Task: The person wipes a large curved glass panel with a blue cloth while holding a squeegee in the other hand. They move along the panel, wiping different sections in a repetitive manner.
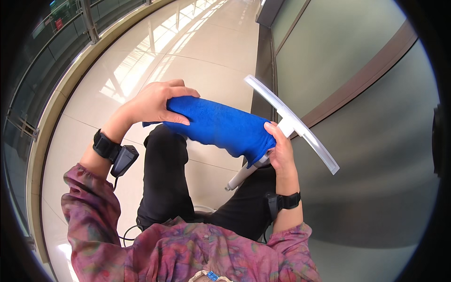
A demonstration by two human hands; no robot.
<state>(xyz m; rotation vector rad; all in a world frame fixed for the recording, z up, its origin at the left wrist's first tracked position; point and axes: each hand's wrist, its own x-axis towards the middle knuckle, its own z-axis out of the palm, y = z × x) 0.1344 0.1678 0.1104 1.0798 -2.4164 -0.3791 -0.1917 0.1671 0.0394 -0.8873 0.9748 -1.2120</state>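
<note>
A folded blue cloth [218, 121] stretches between my two hands above my knees. My left hand [156, 102] grips its left end, thumb on the near side and fingers over the far edge. At the cloth's right end, my right hand [280, 146] pinches a corner with the thumb. That same hand also holds a white window squeegee [290, 121] near its head, whose long blade points up and to the right. Its pale handle [243, 176] slants down to the left, partly behind the cloth, and ends above my right thigh.
A frosted glass wall [359, 169] with a brown frame rail [366, 77] rises close on my right. Glossy tiles cover the floor [211, 49]. Along the left runs a glass railing with a metal post [88, 21]. Black devices [124, 160] with cables are strapped to my wrists.
</note>
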